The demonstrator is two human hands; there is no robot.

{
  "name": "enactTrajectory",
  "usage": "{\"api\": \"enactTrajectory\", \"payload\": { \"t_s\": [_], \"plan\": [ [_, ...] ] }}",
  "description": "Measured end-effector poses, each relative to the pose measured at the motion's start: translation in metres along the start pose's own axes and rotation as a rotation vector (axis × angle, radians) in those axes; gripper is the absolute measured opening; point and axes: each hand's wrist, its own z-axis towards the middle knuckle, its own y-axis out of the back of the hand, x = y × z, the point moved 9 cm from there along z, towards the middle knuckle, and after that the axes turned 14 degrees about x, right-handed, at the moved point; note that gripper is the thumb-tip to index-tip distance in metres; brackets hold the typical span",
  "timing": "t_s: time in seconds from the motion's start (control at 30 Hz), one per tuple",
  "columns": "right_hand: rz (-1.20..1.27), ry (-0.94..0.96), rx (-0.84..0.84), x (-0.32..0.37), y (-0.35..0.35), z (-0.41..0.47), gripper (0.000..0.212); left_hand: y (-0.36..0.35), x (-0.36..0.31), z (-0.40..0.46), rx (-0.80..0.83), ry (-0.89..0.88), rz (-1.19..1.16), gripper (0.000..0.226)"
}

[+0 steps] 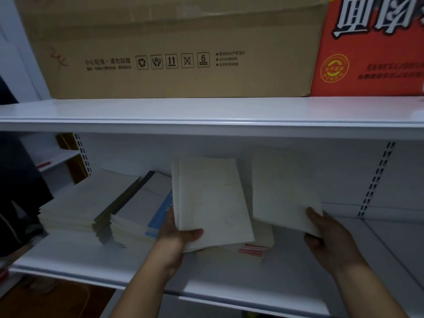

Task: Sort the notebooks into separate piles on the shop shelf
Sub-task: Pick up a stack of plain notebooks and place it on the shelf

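Observation:
My left hand (177, 235) grips the lower left corner of a small stack of pale notebooks (211, 200), thumb on top, lifted above the white shelf (142, 260). My right hand (328, 235) pinches the lower right corner of a single pale notebook (284, 191), held tilted to the right of the stack. Under the lifted stack lie more notebooks, one with red stripes (251, 250). To the left sit two piles: a wide pale pile (75, 210) and a pile with dark and blue-edged notebooks (135, 212).
A brown cardboard box (174, 47) and an orange box (371, 49) stand on the upper shelf (206, 113), close above my hands. Slotted uprights (376, 180) run down the back wall. Dark clothing (18, 191) hangs at the far left.

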Motion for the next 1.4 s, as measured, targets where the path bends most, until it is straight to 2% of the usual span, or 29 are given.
{"api": "enactTrajectory", "payload": {
  "t_s": [0.1,0.2,0.3,0.43,0.57,0.63,0.7,0.77,0.8,0.9,0.97,1.1,1.2,1.3,1.37,1.4],
  "plan": [
    [-0.116,-0.006,0.084,0.009,-0.025,-0.005,0.014,-0.002,0.000,0.001,0.000,-0.008,-0.003,0.092],
    [-0.411,0.010,0.099,0.005,-0.058,-0.008,0.014,-0.006,-0.001,0.001,-0.007,-0.021,-0.056,0.076],
    [-0.528,0.066,0.160,-0.011,-0.092,-0.010,0.016,-0.014,-0.002,-0.001,0.005,-0.023,-0.086,0.060],
    [-0.774,0.098,0.165,-0.026,-0.109,-0.006,0.010,-0.012,0.000,-0.006,0.035,0.019,-0.030,0.072],
    [-1.123,0.160,0.130,-0.020,-0.106,0.001,0.022,0.002,0.004,-0.008,0.019,0.021,0.011,0.086],
    [-1.107,0.196,-0.024,-0.007,-0.086,0.009,0.029,0.009,0.003,-0.008,-0.004,0.005,-0.002,0.084],
    [-1.041,0.114,-0.128,-0.006,-0.060,0.018,0.052,0.013,0.000,-0.008,-0.015,-0.014,-0.007,0.078],
    [-1.078,-0.094,-0.099,-0.025,-0.043,0.030,0.075,0.015,-0.003,-0.009,-0.012,-0.025,-0.013,0.074],
    [-1.110,-0.185,-0.052,-0.037,-0.039,0.035,0.078,0.016,-0.003,-0.009,-0.013,-0.028,-0.016,0.074],
    [-1.101,-0.235,0.070,-0.056,-0.038,0.040,0.046,0.016,-0.002,-0.009,-0.014,-0.023,-0.022,0.080],
    [-1.095,-0.198,0.091,-0.053,-0.039,0.039,0.036,0.015,-0.002,-0.008,-0.006,-0.025,-0.018,0.081],
    [-1.200,-0.228,0.102,-0.051,-0.038,0.039,0.043,0.011,-0.002,-0.007,0.020,-0.028,0.001,0.075],
    [-1.237,-0.168,0.016,-0.044,-0.038,0.035,0.056,0.005,-0.002,-0.007,0.048,-0.026,0.004,0.082],
    [-1.102,0.087,-0.079,-0.012,-0.055,0.018,0.040,-0.005,-0.004,-0.005,0.093,-0.037,0.003,0.081],
    [-0.908,0.151,0.005,-0.004,-0.073,0.007,0.020,-0.011,-0.003,-0.003,0.118,-0.037,-0.010,0.075],
    [-0.797,0.125,0.056,-0.006,-0.080,0.001,0.014,-0.015,-0.002,-0.002,0.134,-0.034,-0.022,0.074]
  ]
}}
